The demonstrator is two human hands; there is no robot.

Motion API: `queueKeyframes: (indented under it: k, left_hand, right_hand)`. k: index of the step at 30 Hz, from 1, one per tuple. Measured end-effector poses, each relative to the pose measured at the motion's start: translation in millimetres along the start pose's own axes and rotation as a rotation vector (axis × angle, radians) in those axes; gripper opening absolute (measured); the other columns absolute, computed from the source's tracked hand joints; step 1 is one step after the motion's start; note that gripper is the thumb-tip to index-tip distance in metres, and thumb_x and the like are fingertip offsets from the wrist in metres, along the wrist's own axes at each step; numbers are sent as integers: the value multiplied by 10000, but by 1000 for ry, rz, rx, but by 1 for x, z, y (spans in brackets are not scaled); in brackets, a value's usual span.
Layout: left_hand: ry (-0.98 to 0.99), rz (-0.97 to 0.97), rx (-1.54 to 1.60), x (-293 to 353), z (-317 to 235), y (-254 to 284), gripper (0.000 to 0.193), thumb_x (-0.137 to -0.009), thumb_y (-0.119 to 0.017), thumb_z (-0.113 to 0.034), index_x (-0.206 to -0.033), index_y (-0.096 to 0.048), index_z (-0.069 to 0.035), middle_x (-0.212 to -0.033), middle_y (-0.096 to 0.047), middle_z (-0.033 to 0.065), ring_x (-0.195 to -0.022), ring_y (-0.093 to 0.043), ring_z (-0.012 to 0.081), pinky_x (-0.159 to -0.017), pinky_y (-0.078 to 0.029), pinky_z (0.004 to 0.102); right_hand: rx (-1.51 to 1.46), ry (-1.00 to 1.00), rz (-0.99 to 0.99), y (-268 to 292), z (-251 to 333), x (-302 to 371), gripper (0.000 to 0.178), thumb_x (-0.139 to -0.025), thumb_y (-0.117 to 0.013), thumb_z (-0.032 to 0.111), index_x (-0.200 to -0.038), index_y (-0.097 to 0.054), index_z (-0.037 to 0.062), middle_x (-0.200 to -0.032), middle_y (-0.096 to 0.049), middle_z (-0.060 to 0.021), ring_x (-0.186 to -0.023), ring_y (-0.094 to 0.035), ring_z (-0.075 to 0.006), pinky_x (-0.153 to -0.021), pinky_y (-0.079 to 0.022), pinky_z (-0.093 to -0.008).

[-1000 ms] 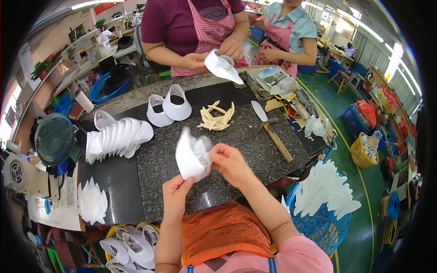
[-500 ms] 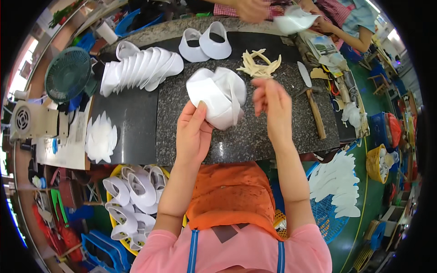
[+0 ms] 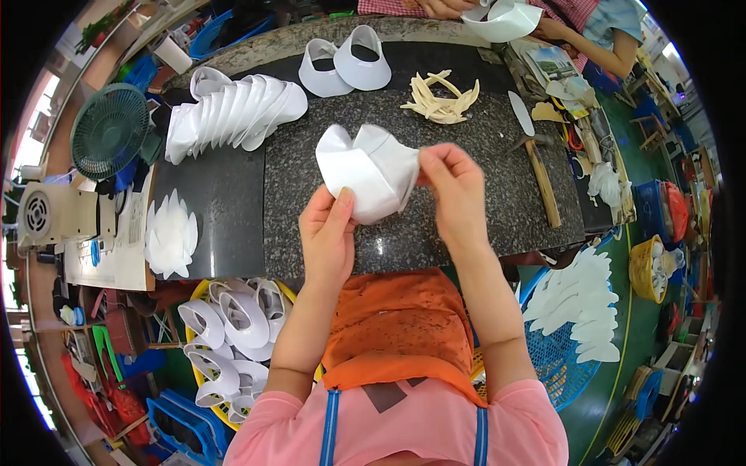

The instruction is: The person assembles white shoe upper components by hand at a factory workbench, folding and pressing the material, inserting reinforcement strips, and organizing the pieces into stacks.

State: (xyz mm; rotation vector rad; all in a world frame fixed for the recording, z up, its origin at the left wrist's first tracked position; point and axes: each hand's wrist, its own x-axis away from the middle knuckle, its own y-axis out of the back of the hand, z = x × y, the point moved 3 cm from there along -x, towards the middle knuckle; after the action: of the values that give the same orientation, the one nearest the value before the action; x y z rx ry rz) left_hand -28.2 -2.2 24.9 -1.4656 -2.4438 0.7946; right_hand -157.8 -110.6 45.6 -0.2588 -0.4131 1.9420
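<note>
A white shoe upper (image 3: 361, 180) is held up over the dark speckled stone slab (image 3: 311, 241). My left hand (image 3: 328, 225) is closed on its lower left side, thumb on the near face. With a pinch, my right hand (image 3: 453, 182) grips the thin white edge at the upper's right and pulls it out taut. Beyond my hands, two finished-looking white uppers (image 3: 363, 66) stand on the slab's far part. A small heap of cream strips (image 3: 440, 101) lies to their right. Left of them leans a row of several nested white uppers (image 3: 233, 113).
A hammer (image 3: 544, 182) and a pale blade (image 3: 521, 113) lie on the right. White flat pieces (image 3: 171, 233) lie at left, near a green fan (image 3: 110, 130). Below are a yellow basket (image 3: 194, 342) of uppers and a blue basket (image 3: 556, 365) with white pieces. A co-worker's arm (image 3: 602, 54) shows across the bench.
My right hand has moved in from the right and taken hold of the upper's edge, stretching it sideways. The co-worker's hand at the top has shifted beside a white upper.
</note>
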Motion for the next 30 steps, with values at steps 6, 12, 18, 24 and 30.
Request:
queueKeyframes:
  k: [6,12,18,24,30]
  left_hand:
    - [-51,-84,199,-11,-24,26,344,-978,-438,-165,-1269,-432,18,-1255,-541,156,-1165,-537,268,-993,-436,427]
    - [-34,4,71,0,-9,5,364,-975,-447,-166,-1297,-414,-2,-1293,-512,137,-1193,-513,258,-1010,-412,430]
    - [133,18,312,-3,-6,-10,410,-929,-550,-189,-1274,-437,1,-1270,-530,125,-1153,-541,236,-978,-440,400]
    - [102,33,121,4,-3,-7,408,-889,-606,-121,-1238,-457,29,-1193,-580,122,-1089,-578,205,-934,-476,371]
    - [315,115,337,-2,-9,-9,406,-903,-572,-121,-1261,-441,20,-1221,-563,131,-1106,-572,221,-967,-455,390]
  right_hand:
    - [241,283,-95,36,33,-19,345,-974,-417,271,-807,-582,18,-680,-578,-35,-575,-532,-113,-539,-449,-257]
    - [76,-175,293,-7,-11,4,408,-971,-476,309,-940,-660,-54,-841,-648,-41,-750,-560,-112,-715,-451,-255]
    - [164,86,125,-17,1,4,233,-915,-603,184,-924,-663,-40,-754,-618,4,-664,-512,-45,-578,-404,-200]
    - [270,149,68,-13,15,2,255,-933,-578,203,-895,-644,-40,-715,-606,26,-676,-523,-27,-562,-420,-212]
    - [854,852,132,-16,26,-8,267,-948,-550,225,-857,-617,-17,-740,-594,41,-676,-534,-39,-573,-431,-245]
